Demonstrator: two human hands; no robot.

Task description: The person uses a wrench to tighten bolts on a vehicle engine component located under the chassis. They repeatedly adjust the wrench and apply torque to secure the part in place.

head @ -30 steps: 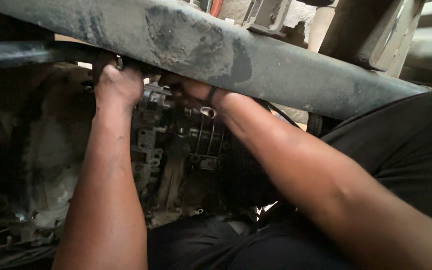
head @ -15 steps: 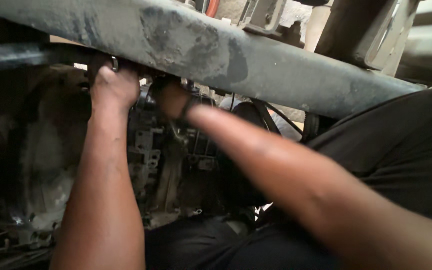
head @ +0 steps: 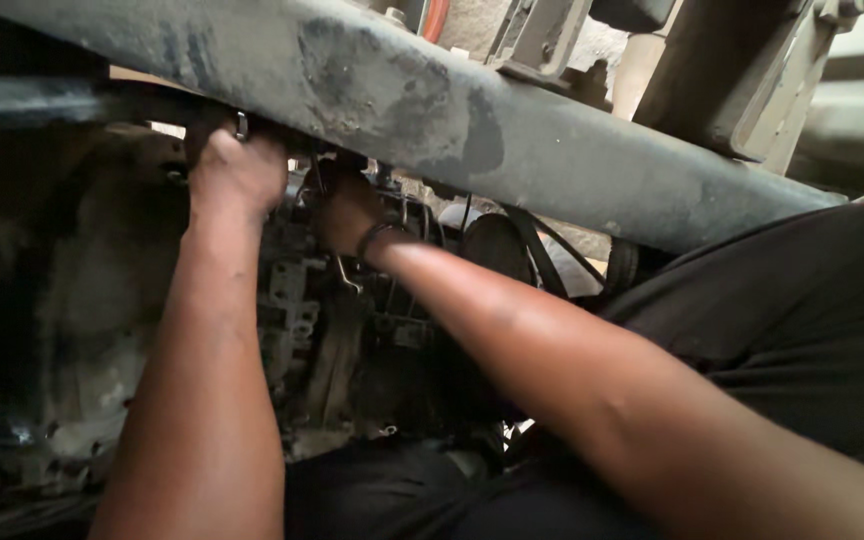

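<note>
Where the view starts, at 5 o'clock, a dark grey trouser leg (head: 802,340) fills the corner, cut off by the frame. Both forearms rise from the bottom edge toward 11 o'clock. Left hand (head: 237,170) reaches up under the grey metal beam (head: 432,110); its fingers curl upward around something at the beam's lower edge, closed, but the gripped item is hidden save for a small metal ring (head: 241,125) showing above the knuckles. Right hand (head: 347,205), with a dark wrist band (head: 380,236), sits just beside it at 3 o'clock; its fingers are tucked behind the beam, so I cannot tell whether they are together or apart. A thin metal rod (head: 345,275) shows below that wrist. Behind the hands, the grimy engine block (head: 302,330) is dim, details hard to resolve. Far left is near black.
</note>
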